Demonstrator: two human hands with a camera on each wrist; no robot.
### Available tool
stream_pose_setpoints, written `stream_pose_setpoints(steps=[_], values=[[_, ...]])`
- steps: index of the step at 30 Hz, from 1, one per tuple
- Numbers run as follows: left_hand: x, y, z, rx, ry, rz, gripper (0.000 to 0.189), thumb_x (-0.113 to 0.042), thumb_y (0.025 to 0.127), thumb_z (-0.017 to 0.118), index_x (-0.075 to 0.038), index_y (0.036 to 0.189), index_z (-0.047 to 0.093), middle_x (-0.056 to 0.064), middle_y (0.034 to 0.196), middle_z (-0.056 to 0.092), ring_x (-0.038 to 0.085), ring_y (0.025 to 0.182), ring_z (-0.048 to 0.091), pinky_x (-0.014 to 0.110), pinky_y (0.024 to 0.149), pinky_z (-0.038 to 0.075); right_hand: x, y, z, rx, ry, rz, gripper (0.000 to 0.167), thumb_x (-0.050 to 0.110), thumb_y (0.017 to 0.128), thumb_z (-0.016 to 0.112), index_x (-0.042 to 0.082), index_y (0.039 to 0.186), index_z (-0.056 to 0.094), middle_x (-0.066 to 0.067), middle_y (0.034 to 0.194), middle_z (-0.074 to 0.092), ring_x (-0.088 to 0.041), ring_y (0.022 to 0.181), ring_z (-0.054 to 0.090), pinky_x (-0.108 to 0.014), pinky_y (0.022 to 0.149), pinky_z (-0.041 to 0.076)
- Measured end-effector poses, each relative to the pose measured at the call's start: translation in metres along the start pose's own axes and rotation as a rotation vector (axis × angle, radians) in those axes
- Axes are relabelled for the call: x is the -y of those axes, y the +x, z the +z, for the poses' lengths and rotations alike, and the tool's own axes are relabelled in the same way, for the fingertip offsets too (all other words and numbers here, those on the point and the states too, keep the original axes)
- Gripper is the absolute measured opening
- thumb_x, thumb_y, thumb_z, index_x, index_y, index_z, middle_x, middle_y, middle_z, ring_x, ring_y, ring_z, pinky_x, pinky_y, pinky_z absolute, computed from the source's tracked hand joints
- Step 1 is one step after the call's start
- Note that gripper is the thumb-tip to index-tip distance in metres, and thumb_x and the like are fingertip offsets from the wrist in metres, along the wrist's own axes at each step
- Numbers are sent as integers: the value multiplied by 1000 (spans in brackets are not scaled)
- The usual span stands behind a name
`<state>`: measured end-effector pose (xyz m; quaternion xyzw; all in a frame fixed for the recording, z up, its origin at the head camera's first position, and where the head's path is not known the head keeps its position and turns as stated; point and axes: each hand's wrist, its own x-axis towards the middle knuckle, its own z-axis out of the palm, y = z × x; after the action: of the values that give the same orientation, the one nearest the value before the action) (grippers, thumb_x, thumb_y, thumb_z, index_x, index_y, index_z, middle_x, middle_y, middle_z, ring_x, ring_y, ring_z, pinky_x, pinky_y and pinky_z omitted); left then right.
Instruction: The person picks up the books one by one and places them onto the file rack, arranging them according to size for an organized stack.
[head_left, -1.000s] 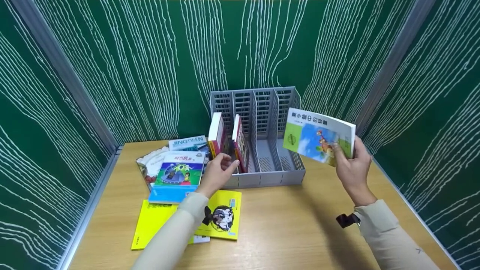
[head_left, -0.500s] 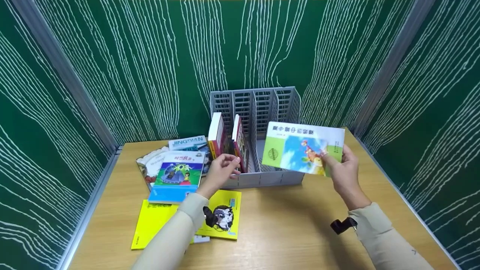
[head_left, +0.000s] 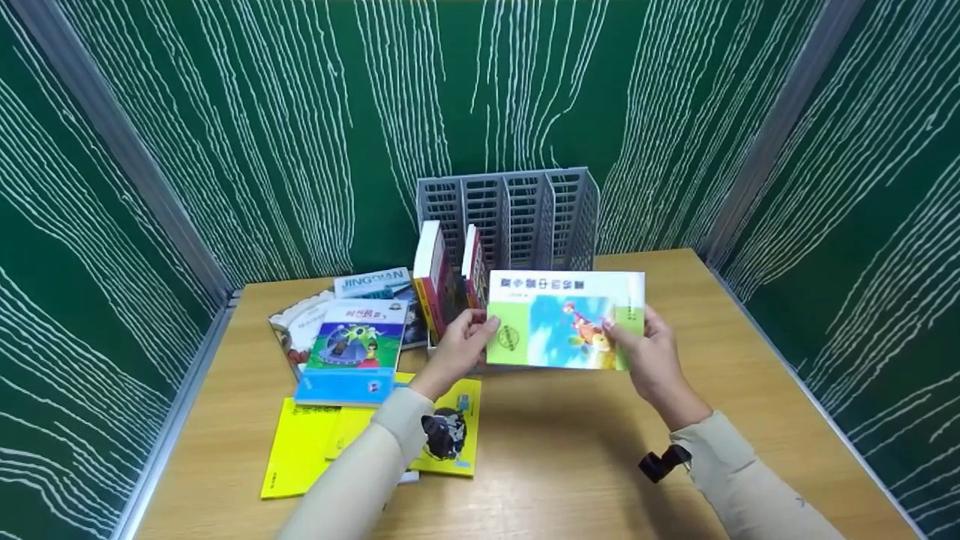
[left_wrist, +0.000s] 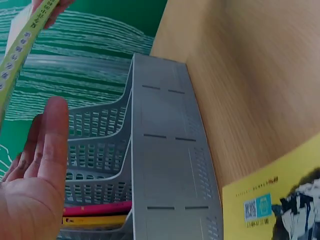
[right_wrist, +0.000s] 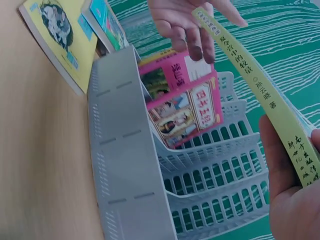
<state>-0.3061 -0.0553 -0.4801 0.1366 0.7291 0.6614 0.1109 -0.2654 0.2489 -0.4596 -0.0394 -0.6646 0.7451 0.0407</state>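
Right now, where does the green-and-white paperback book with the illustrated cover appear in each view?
Head: the green-and-white paperback book is just right of centre, cover showing, in the right hand.
Left wrist: the book is upper left, spine showing.
Right wrist: the book is at right, spine running diagonally.
Shared landmark: the grey plastic slotted rack.

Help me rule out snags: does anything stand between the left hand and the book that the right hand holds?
Nothing visible does. The left hand is right at the left end of the book, opposite the right hand; the books standing in the grey rack are behind, not in between.
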Motion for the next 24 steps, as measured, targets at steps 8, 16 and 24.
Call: stream_pose_setpoints(steps=[8,16,24], values=[[-2,-3,3,63,-86,-40,52,-43,115,52,-13,157,47,10,121,78,18,97,80,35,86,68,-11,-2,13,30,43,9,50,-2,108,57,-2,156,42,4,108,74,-13,95,78,-29,83,67],[-4,-5,-1,107,-194,-18,41,-32,116,52,-8,149,54,12,111,80,21,85,81,36,66,68,-20,0,24,47,138,-13,41,-7,106,55,-4,146,48,0,100,76,-15,87,78,-29,75,68],[-15,-12,-12,61,-107,64,40,-31,115,55,-6,146,60,16,113,81,23,85,82,35,68,68,-23,6,21,180,91,48,51,2,110,54,-1,158,38,0,111,74,-16,97,78,-30,85,67]])
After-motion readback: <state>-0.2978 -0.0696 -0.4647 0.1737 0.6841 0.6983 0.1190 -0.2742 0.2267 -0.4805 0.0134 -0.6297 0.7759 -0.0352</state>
